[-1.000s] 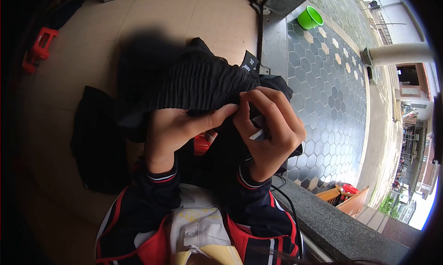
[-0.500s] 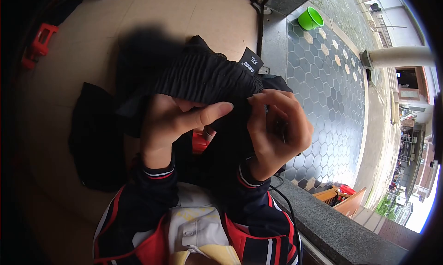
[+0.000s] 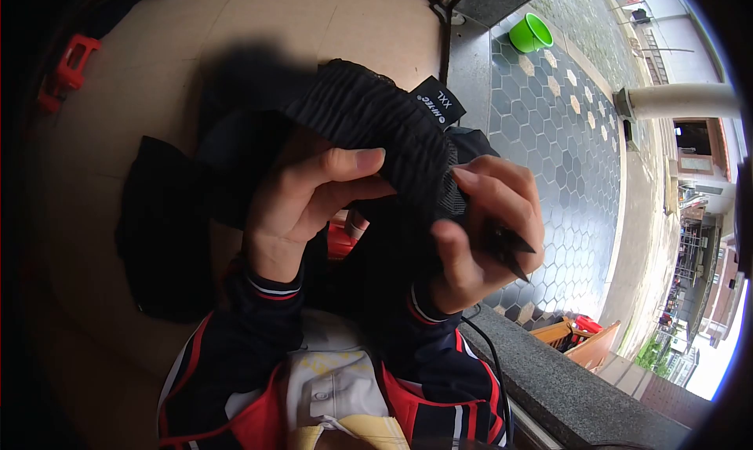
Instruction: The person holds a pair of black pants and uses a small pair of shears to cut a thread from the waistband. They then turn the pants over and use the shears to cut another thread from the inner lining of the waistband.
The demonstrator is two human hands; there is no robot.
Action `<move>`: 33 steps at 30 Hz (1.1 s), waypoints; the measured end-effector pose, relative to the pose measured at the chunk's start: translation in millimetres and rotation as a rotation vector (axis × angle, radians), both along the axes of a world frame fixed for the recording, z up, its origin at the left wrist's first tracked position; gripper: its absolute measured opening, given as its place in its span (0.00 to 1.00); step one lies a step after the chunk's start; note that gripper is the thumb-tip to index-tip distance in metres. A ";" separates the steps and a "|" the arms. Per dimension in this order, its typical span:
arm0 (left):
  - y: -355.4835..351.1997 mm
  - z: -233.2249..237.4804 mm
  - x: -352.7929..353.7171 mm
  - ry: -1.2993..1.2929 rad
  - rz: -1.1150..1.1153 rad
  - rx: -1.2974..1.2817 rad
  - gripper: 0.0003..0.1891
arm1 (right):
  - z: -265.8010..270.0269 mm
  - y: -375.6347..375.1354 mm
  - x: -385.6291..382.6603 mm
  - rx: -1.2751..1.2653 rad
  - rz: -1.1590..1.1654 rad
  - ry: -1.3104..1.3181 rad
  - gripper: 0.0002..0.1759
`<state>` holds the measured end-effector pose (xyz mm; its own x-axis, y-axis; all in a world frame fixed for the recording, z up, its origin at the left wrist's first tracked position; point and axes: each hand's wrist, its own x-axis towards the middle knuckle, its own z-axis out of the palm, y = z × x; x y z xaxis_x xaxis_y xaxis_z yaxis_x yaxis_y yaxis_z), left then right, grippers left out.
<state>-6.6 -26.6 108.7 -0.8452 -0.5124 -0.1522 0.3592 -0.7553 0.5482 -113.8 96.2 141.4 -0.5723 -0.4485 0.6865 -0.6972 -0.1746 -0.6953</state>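
Observation:
A black garment with a gathered elastic waistband (image 3: 369,109) is raised in front of me. Its black label (image 3: 438,103) reads HI-TEC and XXL. My left hand (image 3: 310,187) is closed at the band's lower edge, thumb on top and a finger under it. At the band's right end is my right hand (image 3: 498,223), its index fingertip against the ribbed inner side and its thumb lower and apart. Small black pointed snips (image 3: 514,250) lie in the right palm under curled fingers, tips sticking out to the right.
Another dark cloth piece (image 3: 165,230) hangs or lies to the left. A red stool (image 3: 70,70) is on the tiled floor at far left. Beyond the grey stone sill (image 3: 541,379) are a green bucket (image 3: 531,33) and a wooden crate (image 3: 553,334). A black cable (image 3: 492,348) runs along the right.
The waistband has turned, its right end now lower and its label tilted further. My right thumb and index finger have spread, and the snips' tips now show. The left thumb has shifted up.

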 end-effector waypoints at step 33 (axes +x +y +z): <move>-22.8 14.2 7.2 -0.031 -0.207 -1.187 0.15 | -7.9 -4.3 -0.5 -0.084 0.316 -0.622 0.08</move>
